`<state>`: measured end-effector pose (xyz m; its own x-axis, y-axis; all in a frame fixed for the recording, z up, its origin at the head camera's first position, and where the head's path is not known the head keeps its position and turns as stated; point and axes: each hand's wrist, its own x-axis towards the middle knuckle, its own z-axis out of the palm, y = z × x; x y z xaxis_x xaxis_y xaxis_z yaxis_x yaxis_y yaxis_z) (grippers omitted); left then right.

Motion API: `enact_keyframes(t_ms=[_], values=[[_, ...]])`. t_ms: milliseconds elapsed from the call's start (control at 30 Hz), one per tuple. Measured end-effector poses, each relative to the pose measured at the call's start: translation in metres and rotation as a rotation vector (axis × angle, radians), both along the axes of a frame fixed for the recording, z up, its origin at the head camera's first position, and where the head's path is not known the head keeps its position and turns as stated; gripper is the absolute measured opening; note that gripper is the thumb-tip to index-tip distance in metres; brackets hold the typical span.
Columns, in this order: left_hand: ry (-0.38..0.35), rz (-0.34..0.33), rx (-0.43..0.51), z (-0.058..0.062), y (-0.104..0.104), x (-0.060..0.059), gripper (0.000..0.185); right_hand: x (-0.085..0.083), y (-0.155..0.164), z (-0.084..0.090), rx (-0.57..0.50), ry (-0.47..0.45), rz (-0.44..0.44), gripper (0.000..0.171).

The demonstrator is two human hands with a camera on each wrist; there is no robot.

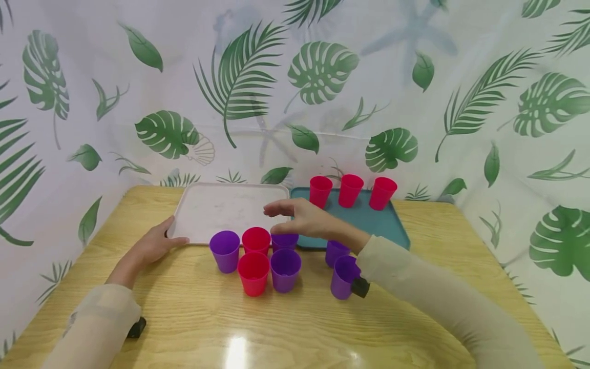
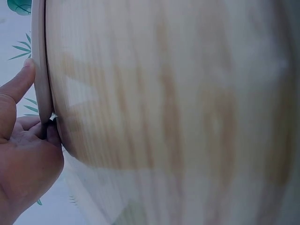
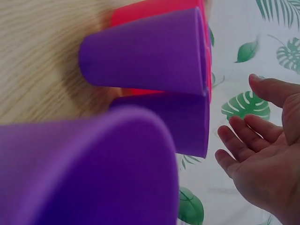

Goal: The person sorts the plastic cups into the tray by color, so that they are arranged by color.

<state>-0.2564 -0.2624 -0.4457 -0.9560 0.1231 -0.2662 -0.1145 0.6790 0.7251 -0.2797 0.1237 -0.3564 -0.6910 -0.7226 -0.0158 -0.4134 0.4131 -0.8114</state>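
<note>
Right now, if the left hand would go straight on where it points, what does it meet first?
The white tray, most likely: the left hand already appears to touch its near left corner.

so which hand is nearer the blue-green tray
Right. The right hand hovers by the left end of the blue-green tray; the left hand is farther off, at the front left corner of the white tray.

Left grip (image 1: 154, 243) low, thumb apart from fingers; right grip (image 1: 301, 219) in midair, fingers gently curved.
</note>
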Motion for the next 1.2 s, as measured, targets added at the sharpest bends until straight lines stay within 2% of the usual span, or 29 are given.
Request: enact_keyframes(t_ms=[667, 1033, 1200], values=[[0.022, -0.001, 0.028, -0.002, -0.001, 0.002, 0.094, -0.002, -0.015, -0.016, 0.148, 0.114, 0.121, 0.061], [0.005, 0.008, 0.070, -0.001, -0.002, 0.001, 0.096, 0.001, -0.020, -0.018, 0.190, 0.160, 0.133, 0.064], [0.025, -0.001, 0.050, -0.002, -0.002, 0.001, 0.095, 0.001, -0.022, -0.020, 0.218, 0.162, 0.129, 0.067]])
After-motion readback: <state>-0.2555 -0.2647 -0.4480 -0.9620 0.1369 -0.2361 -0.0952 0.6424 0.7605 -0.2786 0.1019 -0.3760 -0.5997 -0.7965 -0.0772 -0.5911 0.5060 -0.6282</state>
